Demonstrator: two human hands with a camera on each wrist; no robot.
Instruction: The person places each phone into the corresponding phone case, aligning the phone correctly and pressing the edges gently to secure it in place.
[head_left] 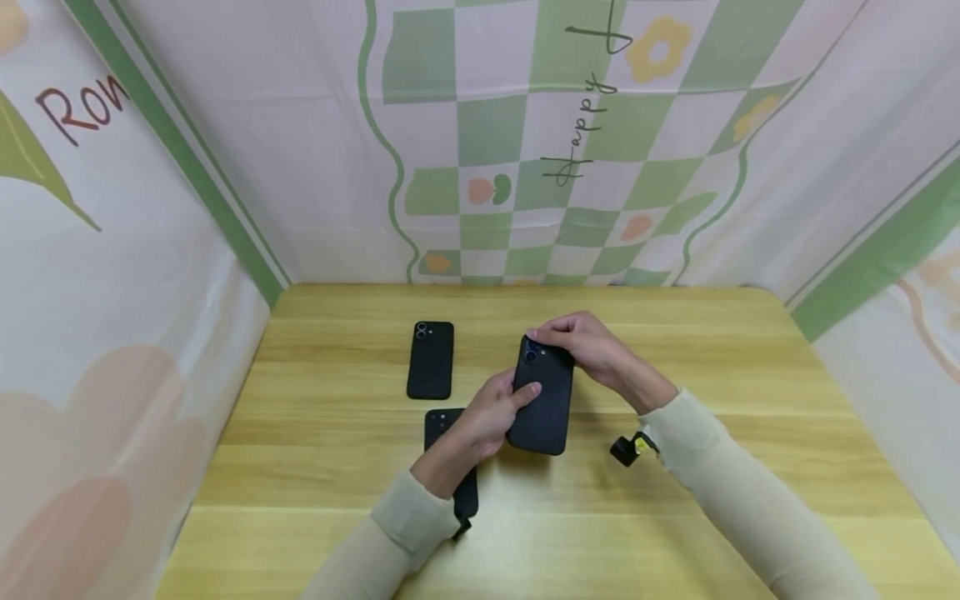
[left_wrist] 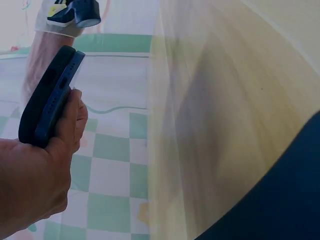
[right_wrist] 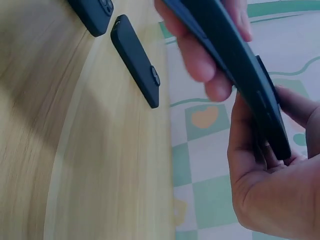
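A phone in a black case [head_left: 552, 407] is held up off the table, back side with the camera lenses facing the head camera. My left hand [head_left: 489, 415] grips its left side, the thumb lying across the back. At the top end, by the lenses, my right hand [head_left: 587, 343] pinches the case edge. The left wrist view shows the phone's bottom end [left_wrist: 59, 87] with its port, seated inside the case. In the right wrist view the right hand [right_wrist: 272, 192] has thumb and fingers on opposite faces of the cased phone [right_wrist: 245, 75].
Left of the hands, a second black phone or case [head_left: 431, 371] lies flat on the wooden table [head_left: 322, 450]. A third [head_left: 467, 493] lies nearer, partly hidden under the left forearm. Patterned cloth [head_left: 495, 133] hangs behind and at both sides.
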